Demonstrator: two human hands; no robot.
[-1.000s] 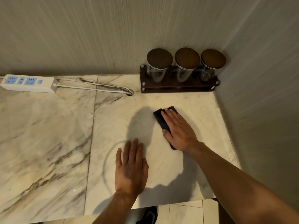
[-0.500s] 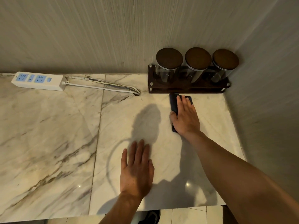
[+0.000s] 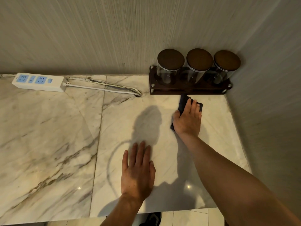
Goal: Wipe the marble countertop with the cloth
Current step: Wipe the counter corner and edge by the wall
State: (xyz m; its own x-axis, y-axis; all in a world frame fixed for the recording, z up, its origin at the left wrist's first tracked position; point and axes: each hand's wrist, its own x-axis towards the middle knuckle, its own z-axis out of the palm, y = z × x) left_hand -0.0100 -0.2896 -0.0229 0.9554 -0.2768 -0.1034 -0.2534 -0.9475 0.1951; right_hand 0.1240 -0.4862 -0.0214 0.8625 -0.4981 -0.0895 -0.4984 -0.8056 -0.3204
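The marble countertop (image 3: 48, 136) is pale with brown veins and fills most of the view. A dark folded cloth (image 3: 183, 101) lies flat on it at the back right, just in front of the jar rack. My right hand (image 3: 187, 119) presses down on the cloth with flat fingers; most of the cloth is hidden under the palm. My left hand (image 3: 137, 172) rests flat on the marble nearer the front edge, fingers together and holding nothing.
A dark wooden rack (image 3: 189, 89) with three lidded glass jars (image 3: 170, 66) stands in the back right corner. A white power strip (image 3: 38, 81) and its cable (image 3: 104, 88) lie along the back wall. Walls close the back and right sides.
My right hand has slid the cloth away from me, from mid-counter up to the rack and slightly right. My left hand has stayed in place.
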